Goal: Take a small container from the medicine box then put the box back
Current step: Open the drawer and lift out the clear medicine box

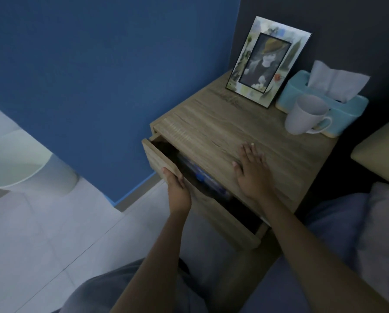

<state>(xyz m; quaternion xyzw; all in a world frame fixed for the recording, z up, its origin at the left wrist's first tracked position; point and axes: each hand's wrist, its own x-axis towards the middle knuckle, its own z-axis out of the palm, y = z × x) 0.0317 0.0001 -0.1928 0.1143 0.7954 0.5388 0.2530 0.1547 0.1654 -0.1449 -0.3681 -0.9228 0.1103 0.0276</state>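
A wooden bedside table (229,141) stands against a blue wall, and its top drawer (159,159) is pulled partly out. Inside the drawer gap lies a clear medicine box (202,177) with blue parts, mostly hidden under the tabletop. My left hand (177,190) grips the top edge of the drawer front, fingers curled over it. My right hand (252,172) rests flat on the tabletop with fingers spread, holding nothing. No small container shows.
At the back of the tabletop stand a picture frame (268,62), a light blue tissue box (324,98) and a white mug (306,114). A bed with a pillow (383,147) is at the right. White tiled floor (53,222) lies at the left.
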